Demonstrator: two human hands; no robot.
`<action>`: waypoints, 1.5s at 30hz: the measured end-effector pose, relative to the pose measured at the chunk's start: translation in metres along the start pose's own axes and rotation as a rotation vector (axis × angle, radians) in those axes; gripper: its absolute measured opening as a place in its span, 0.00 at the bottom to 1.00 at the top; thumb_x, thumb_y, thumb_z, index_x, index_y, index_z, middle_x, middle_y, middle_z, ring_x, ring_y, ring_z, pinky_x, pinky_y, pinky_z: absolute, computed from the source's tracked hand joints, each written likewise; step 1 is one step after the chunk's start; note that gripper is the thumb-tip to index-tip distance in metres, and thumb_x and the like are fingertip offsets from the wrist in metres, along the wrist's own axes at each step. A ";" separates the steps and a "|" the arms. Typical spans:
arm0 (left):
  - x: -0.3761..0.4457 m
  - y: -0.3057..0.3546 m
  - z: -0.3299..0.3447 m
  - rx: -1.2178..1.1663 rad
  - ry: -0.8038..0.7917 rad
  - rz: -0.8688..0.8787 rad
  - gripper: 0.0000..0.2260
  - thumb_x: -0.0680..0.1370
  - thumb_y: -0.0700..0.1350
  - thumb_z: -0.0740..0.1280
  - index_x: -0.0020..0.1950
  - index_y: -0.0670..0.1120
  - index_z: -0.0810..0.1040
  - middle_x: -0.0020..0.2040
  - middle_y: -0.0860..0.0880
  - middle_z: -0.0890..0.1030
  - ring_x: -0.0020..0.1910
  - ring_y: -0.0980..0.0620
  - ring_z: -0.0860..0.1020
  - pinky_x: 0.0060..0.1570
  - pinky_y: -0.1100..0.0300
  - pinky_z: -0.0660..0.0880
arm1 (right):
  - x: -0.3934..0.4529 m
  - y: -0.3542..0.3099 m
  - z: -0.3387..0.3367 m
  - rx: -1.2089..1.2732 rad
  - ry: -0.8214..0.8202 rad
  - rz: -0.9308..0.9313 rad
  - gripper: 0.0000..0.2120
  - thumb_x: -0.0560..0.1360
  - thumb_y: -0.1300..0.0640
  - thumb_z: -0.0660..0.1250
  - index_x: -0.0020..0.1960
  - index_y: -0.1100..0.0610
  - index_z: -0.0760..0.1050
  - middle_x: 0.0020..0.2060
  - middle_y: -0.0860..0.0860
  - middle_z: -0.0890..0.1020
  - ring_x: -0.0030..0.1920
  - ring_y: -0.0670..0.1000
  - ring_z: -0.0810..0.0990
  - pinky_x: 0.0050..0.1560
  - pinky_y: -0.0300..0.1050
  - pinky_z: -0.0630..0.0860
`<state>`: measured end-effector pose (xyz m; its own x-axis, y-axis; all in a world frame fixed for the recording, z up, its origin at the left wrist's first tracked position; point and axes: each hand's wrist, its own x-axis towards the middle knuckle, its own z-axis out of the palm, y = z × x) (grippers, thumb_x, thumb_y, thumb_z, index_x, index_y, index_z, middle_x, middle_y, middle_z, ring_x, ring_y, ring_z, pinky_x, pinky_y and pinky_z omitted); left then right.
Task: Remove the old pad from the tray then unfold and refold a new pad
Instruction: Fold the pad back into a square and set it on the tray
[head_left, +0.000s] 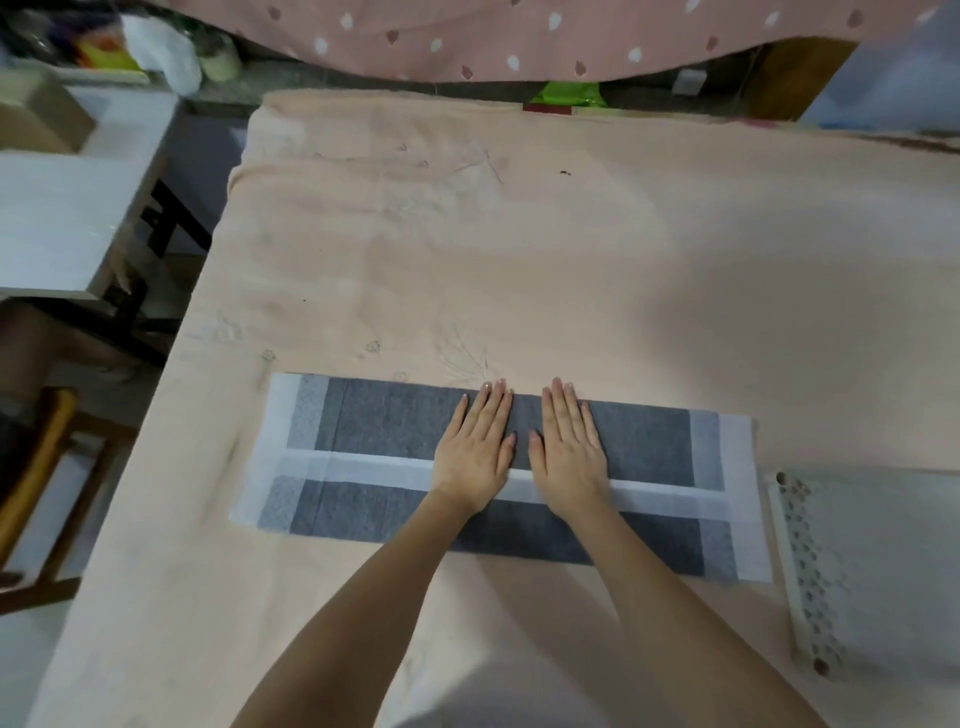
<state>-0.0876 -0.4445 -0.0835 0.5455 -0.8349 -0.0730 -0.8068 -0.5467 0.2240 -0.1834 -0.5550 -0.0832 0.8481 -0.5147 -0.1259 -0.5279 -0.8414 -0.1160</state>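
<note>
Tray (810, 571) cut by right edge, contents perhaps hidden.

- The pad (363, 431), grey with white borders, lies flat as a long folded strip, a white band running along its length, its middle directly beneath flat fingers.
- The white perforated tray (800, 571) sits well right of the fingers, just beside the pad's right end.
</note>
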 end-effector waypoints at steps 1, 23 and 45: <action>-0.001 -0.004 0.000 -0.007 -0.007 -0.009 0.25 0.81 0.50 0.46 0.76 0.41 0.57 0.76 0.45 0.58 0.76 0.49 0.56 0.74 0.50 0.48 | 0.000 0.001 0.000 -0.005 0.003 -0.001 0.28 0.82 0.50 0.46 0.76 0.62 0.44 0.77 0.56 0.45 0.77 0.53 0.42 0.76 0.49 0.41; -0.036 -0.170 -0.021 -0.082 0.044 -0.385 0.28 0.80 0.54 0.41 0.77 0.43 0.50 0.78 0.48 0.51 0.77 0.52 0.48 0.75 0.52 0.43 | 0.001 -0.003 0.004 -0.012 0.029 0.038 0.28 0.80 0.50 0.44 0.76 0.60 0.49 0.76 0.54 0.51 0.76 0.49 0.46 0.76 0.48 0.43; -0.010 -0.233 -0.084 -0.671 -0.121 -0.909 0.33 0.70 0.51 0.74 0.67 0.37 0.65 0.63 0.39 0.72 0.60 0.38 0.74 0.60 0.48 0.73 | -0.017 -0.271 -0.028 0.074 -0.241 -0.329 0.20 0.78 0.52 0.59 0.64 0.62 0.65 0.60 0.60 0.70 0.60 0.58 0.69 0.57 0.51 0.69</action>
<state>0.1146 -0.3037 -0.0531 0.8122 -0.1668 -0.5591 0.1809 -0.8391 0.5130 -0.0540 -0.3227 -0.0223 0.9416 -0.1598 -0.2965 -0.2400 -0.9359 -0.2578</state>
